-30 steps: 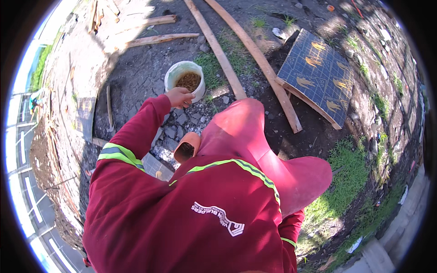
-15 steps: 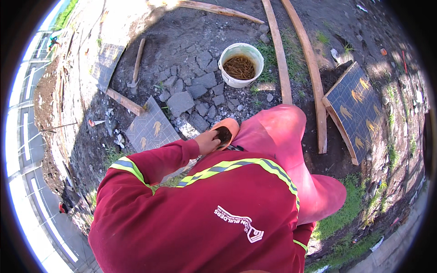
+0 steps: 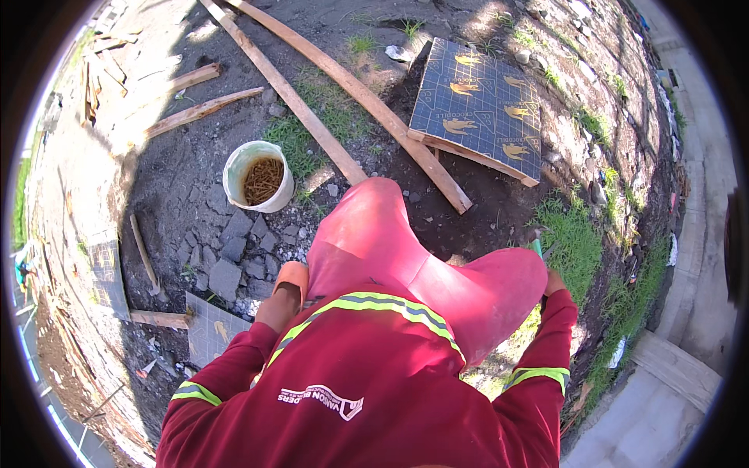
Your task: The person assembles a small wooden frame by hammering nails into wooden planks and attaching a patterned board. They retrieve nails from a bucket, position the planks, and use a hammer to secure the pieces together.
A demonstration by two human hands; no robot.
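Observation:
My left hand (image 3: 275, 310) is at a rounded orange piece (image 3: 293, 274) with a dark hollow, beside my bent left leg. Its fingers are hidden there, and the orange piece's kind is unclear. My right hand (image 3: 555, 282) is past my right knee, closed on a slim green-handled tool (image 3: 536, 247) whose upper end shows; my knee covers part of its fingers. Ahead of my left leg, a white bucket (image 3: 232, 176) stands upright on the ground, with many thin, brownish nail-like pieces (image 3: 264, 181) in it.
Two long wooden boards (image 3: 285, 99) run from the far left toward my knees. A dark printed plywood panel (image 3: 476, 101) rests tilted at the far right. Broken grey slabs (image 3: 225, 278) lie near the bucket. A hammer (image 3: 143, 251) and another panel (image 3: 108, 269) lie at the left.
The view has swung right, so the bucket and boards appear further left. My right hand and the green-handled tool have come into view. My left hand's fingers are now hidden at the orange piece.

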